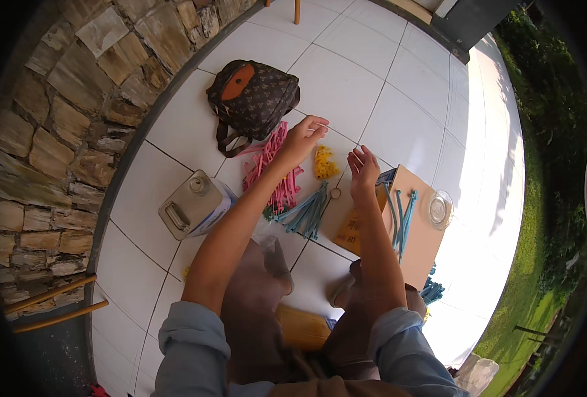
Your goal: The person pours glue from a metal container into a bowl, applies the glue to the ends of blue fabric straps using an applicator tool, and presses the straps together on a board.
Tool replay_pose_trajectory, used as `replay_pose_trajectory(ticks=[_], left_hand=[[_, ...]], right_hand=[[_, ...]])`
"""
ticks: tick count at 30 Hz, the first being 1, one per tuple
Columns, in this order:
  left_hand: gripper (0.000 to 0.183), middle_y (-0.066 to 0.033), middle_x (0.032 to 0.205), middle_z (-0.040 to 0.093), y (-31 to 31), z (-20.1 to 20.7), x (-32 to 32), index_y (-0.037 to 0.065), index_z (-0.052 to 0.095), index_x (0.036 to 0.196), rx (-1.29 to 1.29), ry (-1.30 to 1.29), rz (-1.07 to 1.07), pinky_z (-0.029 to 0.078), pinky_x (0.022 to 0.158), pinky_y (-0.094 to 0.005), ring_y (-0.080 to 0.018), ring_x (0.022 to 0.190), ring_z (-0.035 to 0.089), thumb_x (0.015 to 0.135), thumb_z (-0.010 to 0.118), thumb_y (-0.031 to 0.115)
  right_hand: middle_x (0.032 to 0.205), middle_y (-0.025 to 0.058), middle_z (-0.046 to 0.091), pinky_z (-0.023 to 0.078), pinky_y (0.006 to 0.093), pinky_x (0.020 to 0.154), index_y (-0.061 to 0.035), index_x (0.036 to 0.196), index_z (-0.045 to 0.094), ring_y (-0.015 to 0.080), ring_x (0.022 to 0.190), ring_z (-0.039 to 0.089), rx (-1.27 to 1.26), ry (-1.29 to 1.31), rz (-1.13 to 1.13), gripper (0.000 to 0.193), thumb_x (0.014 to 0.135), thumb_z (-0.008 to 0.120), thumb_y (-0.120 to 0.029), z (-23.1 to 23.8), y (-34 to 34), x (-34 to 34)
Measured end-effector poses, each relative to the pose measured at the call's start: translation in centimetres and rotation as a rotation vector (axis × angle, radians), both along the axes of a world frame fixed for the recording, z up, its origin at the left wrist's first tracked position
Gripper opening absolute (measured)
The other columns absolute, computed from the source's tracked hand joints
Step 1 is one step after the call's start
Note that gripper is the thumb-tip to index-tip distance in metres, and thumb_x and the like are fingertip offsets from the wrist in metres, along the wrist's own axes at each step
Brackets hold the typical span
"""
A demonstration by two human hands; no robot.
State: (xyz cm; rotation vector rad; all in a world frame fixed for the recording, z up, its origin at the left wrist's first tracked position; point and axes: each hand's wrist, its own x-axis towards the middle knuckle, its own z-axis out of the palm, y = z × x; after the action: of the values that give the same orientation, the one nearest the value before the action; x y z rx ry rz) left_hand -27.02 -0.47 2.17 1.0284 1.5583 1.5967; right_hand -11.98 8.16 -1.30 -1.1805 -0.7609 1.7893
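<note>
Above the tiled floor, my left hand (301, 141) is raised with its fingers bent together. A thin pale line shows at its fingertips, too fine to name. Lower and to the right is my right hand (365, 177), its fingers loosely bent, tips apart, with no held thing visible. Between and beyond the hands lies a small heap of yellow flower-like pieces (324, 163). Pink fuzzy stems (267, 173) are piled behind my left forearm. A bundle of blue-green stems (309, 213) fans out on the floor below the hands, near a small ring (335, 193).
A brown patterned backpack (257, 96) stands at the far left, and a square metal tin (191, 204) at left. At right, a cardboard box (420, 228) carries blue-green stems (405, 221) and a clear glass dish (440, 209). A stone wall (75, 99) borders the left.
</note>
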Motion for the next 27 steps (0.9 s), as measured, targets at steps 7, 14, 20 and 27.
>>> replay_pose_trajectory(ticks=[7, 14, 20, 27], left_hand=[[0.03, -0.0146, 0.113, 0.059, 2.9, -18.1, 11.1, 0.003, 0.054, 0.116, -0.509, 0.066, -0.225, 0.045, 0.087, -0.0348, -0.0258, 0.107, 0.056, 0.088, 0.049, 0.014], [0.033, -0.0231, 0.107, 0.059, 3.2, -22.3, 11.1, 0.0, 0.055, 0.113, -0.547, 0.389, -0.298, 0.043, 0.089, -0.0393, -0.0387, 0.104, 0.054, 0.084, 0.044, 0.009], [0.028, -0.0198, 0.099, 0.06, 3.1, -20.9, 11.1, 0.003, 0.06, 0.106, -0.481, 0.502, -0.163, 0.045, 0.082, -0.0397, -0.0354, 0.094, 0.057, 0.081, 0.049, 0.009], [0.02, -0.0051, 0.087, 0.058, 1.2, -8.7, 8.3, 0.006, 0.061, 0.099, -0.242, 0.116, 0.077, 0.046, 0.067, -0.0252, -0.0118, 0.075, 0.054, 0.083, 0.061, 0.019]], right_hand=[[0.107, 0.0124, 0.054, 0.047, 0.0333, 0.079, 0.0005, 0.12, 0.046, 0.0222, 0.091, 0.056, -0.623, 0.011, -0.47, 0.032, 0.093, 0.037, -0.013, -14.2, -4.7, 2.0], [0.109, 0.0142, 0.055, 0.042, 0.0346, 0.087, 0.003, 0.112, 0.051, 0.0246, 0.099, 0.054, -0.397, -0.18, -0.427, 0.032, 0.092, 0.037, -0.018, -19.1, -4.9, 2.9], [0.118, 0.0154, 0.049, 0.039, 0.0347, 0.093, 0.0052, 0.121, 0.048, 0.0256, 0.102, 0.053, -0.228, -0.389, -0.281, 0.036, 0.092, 0.038, -0.013, -18.6, -5.5, 1.8], [0.115, 0.0123, 0.048, 0.046, 0.0295, 0.082, -0.0007, 0.111, 0.056, 0.0175, 0.098, 0.053, 0.039, -0.086, -0.07, 0.026, 0.09, 0.051, -0.015, -4.3, -6.4, 0.9]])
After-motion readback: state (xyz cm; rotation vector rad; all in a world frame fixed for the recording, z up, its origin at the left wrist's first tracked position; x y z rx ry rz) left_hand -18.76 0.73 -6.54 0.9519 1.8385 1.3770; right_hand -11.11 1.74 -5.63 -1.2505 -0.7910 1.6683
